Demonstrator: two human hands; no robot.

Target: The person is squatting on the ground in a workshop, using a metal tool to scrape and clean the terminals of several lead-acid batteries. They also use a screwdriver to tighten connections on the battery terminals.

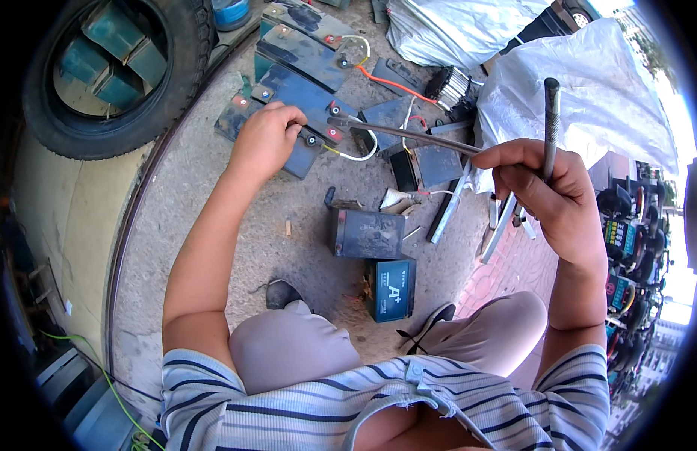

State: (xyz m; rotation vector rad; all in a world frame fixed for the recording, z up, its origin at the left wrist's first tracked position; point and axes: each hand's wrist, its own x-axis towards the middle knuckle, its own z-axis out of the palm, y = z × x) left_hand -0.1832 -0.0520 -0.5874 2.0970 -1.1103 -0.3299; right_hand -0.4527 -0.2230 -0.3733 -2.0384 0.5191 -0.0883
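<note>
My left hand (266,141) reaches to a dusty dark battery (302,156), thumb and fingers pinched together at its top edge. A dark edge shows by the fingertips, but what they grip is hidden. In my right hand (547,188), held higher and to the right, is a long metal bar (416,137) with a flat tip. Its tip hangs over the batteries, near a red terminal and a white wire (371,146). A knurled metal rod (551,113) stands up from the same fist; whether it joins the bar is hidden by my fingers.
More batteries (303,56) stand in a row at the far left, joined by wires. A grey battery (368,233) and a teal battery (393,289) stand near my feet. A tyre (36,113) holding batteries lies left. Metal bars (450,203) and silver sheeting (574,90) are right.
</note>
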